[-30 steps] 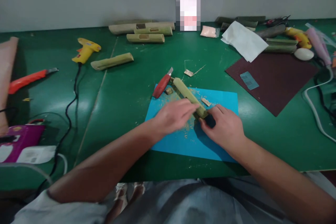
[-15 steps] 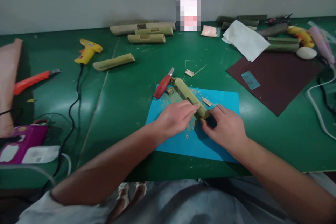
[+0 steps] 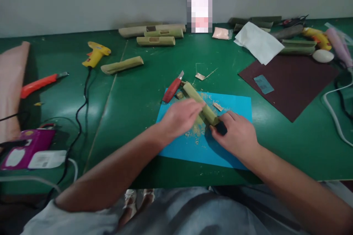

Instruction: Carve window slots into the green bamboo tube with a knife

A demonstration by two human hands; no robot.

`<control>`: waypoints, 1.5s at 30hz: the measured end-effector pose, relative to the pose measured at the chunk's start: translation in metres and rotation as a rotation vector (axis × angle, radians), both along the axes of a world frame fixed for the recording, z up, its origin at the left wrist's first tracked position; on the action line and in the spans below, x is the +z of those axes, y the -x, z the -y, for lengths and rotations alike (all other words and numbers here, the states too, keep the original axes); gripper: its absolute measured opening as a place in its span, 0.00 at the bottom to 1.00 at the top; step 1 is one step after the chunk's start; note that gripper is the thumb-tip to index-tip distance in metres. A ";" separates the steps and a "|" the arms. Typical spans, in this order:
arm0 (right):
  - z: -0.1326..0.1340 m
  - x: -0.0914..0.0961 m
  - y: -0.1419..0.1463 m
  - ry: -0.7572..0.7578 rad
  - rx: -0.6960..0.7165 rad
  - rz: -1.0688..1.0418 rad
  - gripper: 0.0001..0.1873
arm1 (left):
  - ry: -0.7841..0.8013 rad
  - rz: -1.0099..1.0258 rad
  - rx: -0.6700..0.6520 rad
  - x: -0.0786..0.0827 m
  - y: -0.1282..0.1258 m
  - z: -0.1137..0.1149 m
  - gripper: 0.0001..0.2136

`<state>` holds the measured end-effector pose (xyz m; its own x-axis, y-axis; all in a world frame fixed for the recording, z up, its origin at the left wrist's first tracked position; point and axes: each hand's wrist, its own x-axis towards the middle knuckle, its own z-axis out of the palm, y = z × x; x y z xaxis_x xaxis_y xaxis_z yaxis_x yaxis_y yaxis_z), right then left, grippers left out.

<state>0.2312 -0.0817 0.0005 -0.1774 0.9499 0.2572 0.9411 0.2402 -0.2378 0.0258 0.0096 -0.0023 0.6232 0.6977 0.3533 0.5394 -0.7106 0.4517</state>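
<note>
On a green worktable (image 3: 132, 91) a blue sheet (image 3: 237, 110) carries a bamboo piece (image 3: 193, 93) pointing toward 11 o'clock. The left hand (image 3: 179, 117), blurred, lays loose outstretched fingers across its middle; the right hand (image 3: 238, 136) pinches a small dark block (image 3: 221, 128) against its 5 o'clock end.

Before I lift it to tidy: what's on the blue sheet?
A bamboo piece, sawdust and a chip. The left hand rests on the bamboo; the right hand holds a dark block at its end. Whatever the hands cover is hidden.
</note>
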 end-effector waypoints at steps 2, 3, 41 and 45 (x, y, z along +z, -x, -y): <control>0.000 0.000 0.000 0.002 0.005 -0.008 0.12 | 0.052 -0.028 -0.055 0.000 0.000 0.000 0.12; -0.001 0.000 0.000 0.001 0.000 -0.010 0.12 | 0.048 -0.005 -0.025 0.000 0.000 0.000 0.12; -0.002 0.001 0.001 0.076 -0.042 -0.108 0.12 | 0.009 -0.033 0.062 0.005 0.001 0.002 0.12; -0.002 0.001 0.000 0.081 -0.046 -0.121 0.12 | 0.074 -0.100 -0.040 0.009 -0.002 0.009 0.13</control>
<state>0.2310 -0.0801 0.0011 -0.1061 0.9748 0.1961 0.9140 0.1733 -0.3669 0.0277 0.0008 0.0072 0.6808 0.6931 0.2369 0.5559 -0.6995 0.4491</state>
